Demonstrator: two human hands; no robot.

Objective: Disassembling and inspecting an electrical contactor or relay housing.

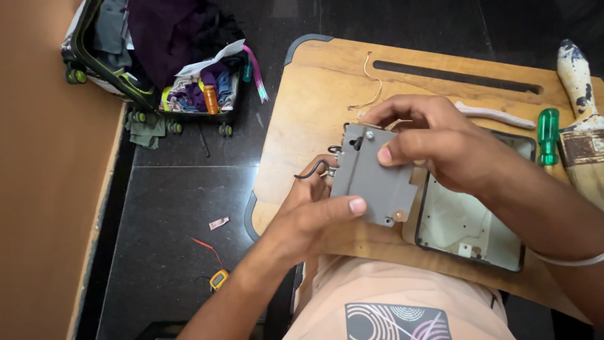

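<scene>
Fingers of both the left hand (314,217) and right hand (434,141) pinch a grey metal plate (372,176) above the wooden desk (308,107). Its black wire (311,171) dangles; a loosened pinch could drop the plate onto the open casing (469,220).

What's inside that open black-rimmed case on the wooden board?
The case shows a bare pale floor with a small bracket near its lower edge. The right hand and grey plate cover its upper left corner.
</scene>
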